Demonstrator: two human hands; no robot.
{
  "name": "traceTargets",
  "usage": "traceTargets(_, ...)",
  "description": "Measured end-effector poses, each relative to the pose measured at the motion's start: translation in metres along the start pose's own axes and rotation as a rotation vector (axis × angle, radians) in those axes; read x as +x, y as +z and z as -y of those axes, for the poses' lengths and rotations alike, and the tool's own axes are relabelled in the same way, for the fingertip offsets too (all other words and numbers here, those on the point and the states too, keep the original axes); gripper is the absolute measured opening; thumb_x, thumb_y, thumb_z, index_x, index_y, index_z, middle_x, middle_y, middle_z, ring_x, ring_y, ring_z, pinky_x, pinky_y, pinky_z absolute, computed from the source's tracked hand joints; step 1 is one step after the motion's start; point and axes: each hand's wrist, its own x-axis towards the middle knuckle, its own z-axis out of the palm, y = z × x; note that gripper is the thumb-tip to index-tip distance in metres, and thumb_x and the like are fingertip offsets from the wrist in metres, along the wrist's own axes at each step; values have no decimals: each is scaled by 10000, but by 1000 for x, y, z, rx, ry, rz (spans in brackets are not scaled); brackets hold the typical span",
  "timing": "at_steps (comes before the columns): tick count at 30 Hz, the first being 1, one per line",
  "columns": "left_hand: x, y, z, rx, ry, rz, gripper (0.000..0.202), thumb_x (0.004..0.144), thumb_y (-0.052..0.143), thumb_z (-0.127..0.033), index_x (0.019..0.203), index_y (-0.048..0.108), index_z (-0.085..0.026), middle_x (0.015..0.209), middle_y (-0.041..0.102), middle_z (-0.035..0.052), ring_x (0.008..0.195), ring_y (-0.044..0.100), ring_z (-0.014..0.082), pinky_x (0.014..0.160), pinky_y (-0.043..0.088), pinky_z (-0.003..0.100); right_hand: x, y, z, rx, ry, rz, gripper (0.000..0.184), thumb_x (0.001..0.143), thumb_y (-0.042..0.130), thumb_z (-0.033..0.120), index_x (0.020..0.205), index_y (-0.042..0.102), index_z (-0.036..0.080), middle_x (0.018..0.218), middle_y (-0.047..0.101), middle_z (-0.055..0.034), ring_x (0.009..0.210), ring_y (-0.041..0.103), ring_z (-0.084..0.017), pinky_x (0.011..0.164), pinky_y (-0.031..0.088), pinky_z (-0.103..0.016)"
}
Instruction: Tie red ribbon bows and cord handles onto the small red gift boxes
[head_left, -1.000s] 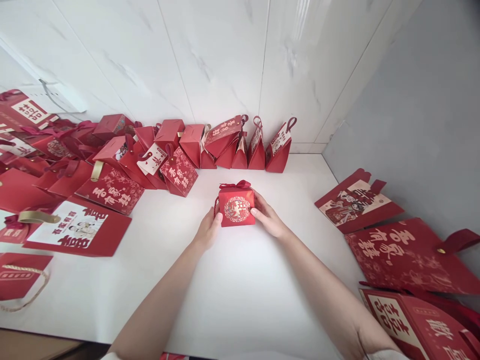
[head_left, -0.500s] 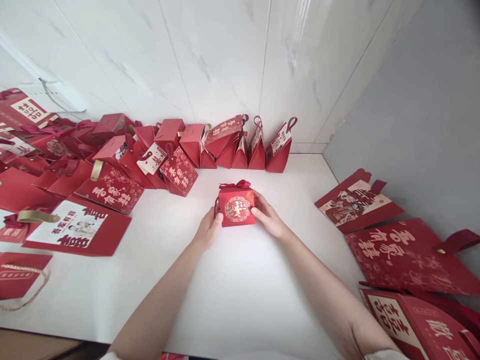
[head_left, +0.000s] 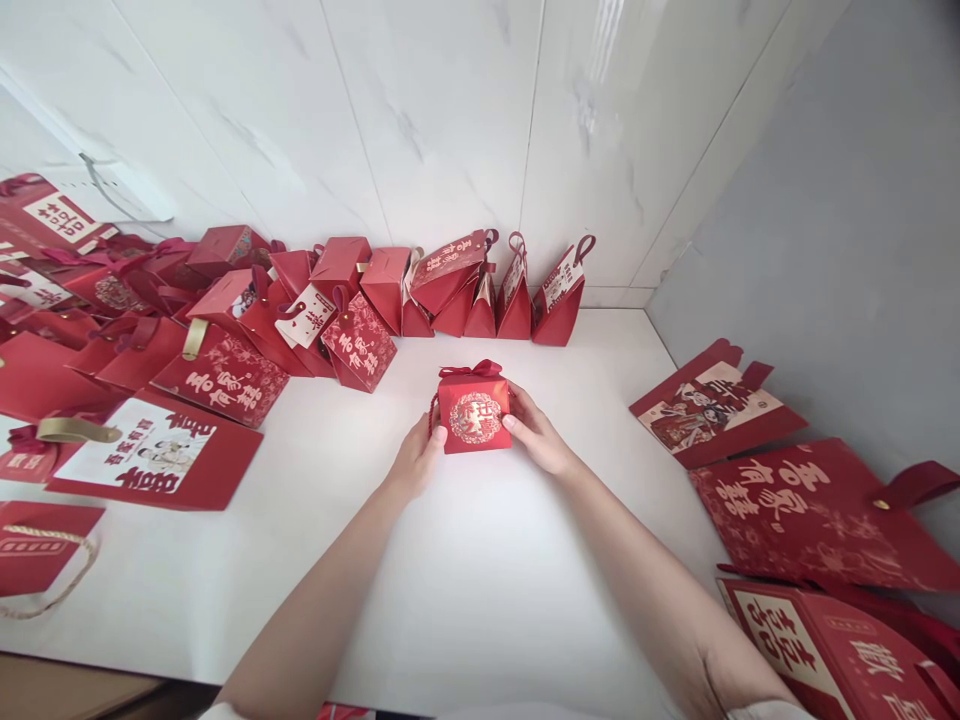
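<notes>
A small red gift box [head_left: 475,415] with a gold round emblem on its front and a ribbon bow on top is in the middle of the view, upright between both hands. My left hand [head_left: 417,452] grips its left side, thumb at the front edge, near a twisted red cord. On the right side, my right hand [head_left: 537,430] holds it with the thumb on the front face. The other fingers of both hands are mostly hidden behind the box. Whether the box's base touches the white table [head_left: 465,580] I cannot tell.
Several red gift boxes [head_left: 360,340] stand in a row along the marbled wall [head_left: 435,110]. More are crowded at the left, with a large box [head_left: 161,455] in front. Flat red gift bags [head_left: 817,510] lie at the right by the grey wall [head_left: 840,260].
</notes>
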Motion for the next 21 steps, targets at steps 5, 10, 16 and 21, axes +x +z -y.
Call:
traceTargets(5, 0, 0, -3, 20, 9, 1, 606, 952, 327, -577, 1398, 471, -191, 1315, 587, 108, 1208, 544, 296, 1013, 423, 407, 0, 0, 0, -3, 7, -2, 622, 888, 605, 444, 1433, 354, 280, 1462, 447, -77, 1335, 441, -251, 1096, 394, -441)
traceTargets(10, 0, 0, -3, 34, -2, 4, 625, 947, 320, -591, 1405, 460, -188, 1329, 576, 111, 1218, 538, 298, 1011, 430, 406, 0, 0, 0, -9, 2, -1, 607, 892, 601, 439, 1427, 364, 280, 1456, 453, -73, 1330, 446, -249, 1095, 396, -436)
traceTargets(16, 0, -1, -3, 47, -7, 16, 625, 955, 306, -583, 1413, 443, -182, 1341, 567, 115, 1231, 529, 291, 1013, 431, 400, 0, 0, 1, -5, 10, -5, 620, 886, 606, 450, 1429, 361, 281, 1457, 454, -76, 1333, 444, -251, 1097, 395, -441)
traceTargets(21, 0, -1, -4, 45, -7, 16, 621, 955, 310, -581, 1415, 442, -184, 1346, 562, 114, 1231, 528, 291, 1012, 431, 397, 0, 0, 2, -6, 13, -2, 627, 887, 605, 452, 1432, 353, 273, 1460, 450, -82, 1336, 440, -248, 1099, 396, -437)
